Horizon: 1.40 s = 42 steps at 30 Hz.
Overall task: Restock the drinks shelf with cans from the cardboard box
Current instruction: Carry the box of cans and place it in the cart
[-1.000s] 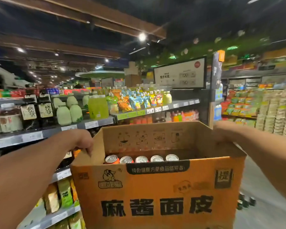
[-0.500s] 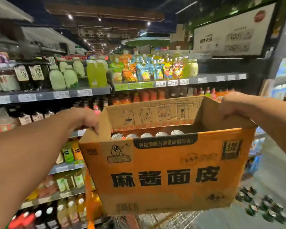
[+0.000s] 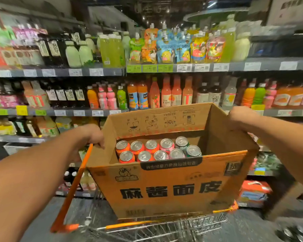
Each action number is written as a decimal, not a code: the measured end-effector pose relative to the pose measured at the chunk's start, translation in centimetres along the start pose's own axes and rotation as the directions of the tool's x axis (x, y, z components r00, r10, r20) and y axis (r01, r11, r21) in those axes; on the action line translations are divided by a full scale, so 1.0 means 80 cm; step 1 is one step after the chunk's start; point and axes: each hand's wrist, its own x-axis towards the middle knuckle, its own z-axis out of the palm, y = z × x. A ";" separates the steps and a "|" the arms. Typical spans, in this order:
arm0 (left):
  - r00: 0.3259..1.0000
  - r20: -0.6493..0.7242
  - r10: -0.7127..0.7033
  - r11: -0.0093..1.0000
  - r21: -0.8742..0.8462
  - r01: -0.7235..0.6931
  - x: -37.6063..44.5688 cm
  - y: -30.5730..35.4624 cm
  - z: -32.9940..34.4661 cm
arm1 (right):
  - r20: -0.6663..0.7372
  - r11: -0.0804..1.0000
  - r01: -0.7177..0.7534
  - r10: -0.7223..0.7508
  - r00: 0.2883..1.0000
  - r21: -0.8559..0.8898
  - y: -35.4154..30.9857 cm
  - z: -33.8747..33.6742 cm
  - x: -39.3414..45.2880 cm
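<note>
An open orange cardboard box [image 3: 166,189] with black characters on its front is held up in front of me. My left hand [image 3: 93,135] grips the box's left flap and my right hand [image 3: 241,117] grips its right flap. Inside stand several cans [image 3: 157,149] with silver tops, orange, pink and green, in two rows at the box's left and middle. The drinks shelves [image 3: 59,72] fill the view behind, stocked with bottles and pouches.
A wire shopping cart [image 3: 156,226] with orange trim sits directly under the box. Price-tag rails [image 3: 217,67] run along each shelf edge. Red and orange packs [image 3: 254,191] lie on a low shelf at the right. Dark cans [image 3: 294,233] stand on the floor at bottom right.
The view has swung down and towards the shelves. The box, still gripped by both hands, has come lower over the cart, and more of the cans inside show.
</note>
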 end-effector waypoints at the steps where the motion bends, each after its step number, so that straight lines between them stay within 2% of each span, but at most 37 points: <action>1: 1.000 0.005 -0.018 0.999 0.035 0.018 0.001 0.003 0.012 | 0.028 1.000 0.025 -0.025 0.999 -0.005 0.000 0.007 0.003; 8: 0.990 0.047 -0.129 0.991 -0.019 0.130 0.013 0.023 0.082 | 0.080 0.992 0.081 -0.089 0.993 0.096 0.001 0.086 0.049; 11: 0.989 0.028 -0.146 0.986 -0.080 0.148 0.031 0.027 0.088 | 0.077 0.989 0.065 -0.075 0.994 0.130 -0.002 0.104 0.070; 16: 0.985 0.021 -0.173 0.982 -0.078 0.175 0.065 0.028 0.084 | 0.099 0.976 0.052 -0.074 0.992 0.210 -0.012 0.108 0.107; 19: 0.984 0.017 -0.178 0.982 -0.053 0.179 0.078 0.033 0.081 | 0.083 0.972 0.041 -0.062 0.995 0.233 -0.019 0.115 0.124; 22: 0.978 0.045 -0.203 0.977 0.078 0.199 0.093 0.036 0.096 | 0.102 0.967 0.046 -0.074 0.992 0.252 -0.024 0.139 0.139; 27: 0.979 0.062 -0.196 0.977 0.097 0.189 0.133 0.035 0.155 | 0.156 0.951 -0.018 -0.032 0.987 0.308 -0.040 0.204 0.157; 32: 0.967 0.061 -0.246 0.968 -0.028 0.248 0.165 0.034 0.224 | 0.199 0.942 -0.060 -0.007 0.980 0.330 -0.054 0.280 0.163; 36: 0.961 0.117 -0.249 0.968 -0.007 0.251 0.191 0.031 0.279 | 0.249 0.948 -0.080 0.000 0.969 0.309 -0.064 0.336 0.162; 42: 0.946 0.127 -0.298 0.946 -0.090 0.310 0.218 0.025 0.362 | 0.301 0.953 -0.078 -0.015 0.954 0.293 -0.079 0.415 0.157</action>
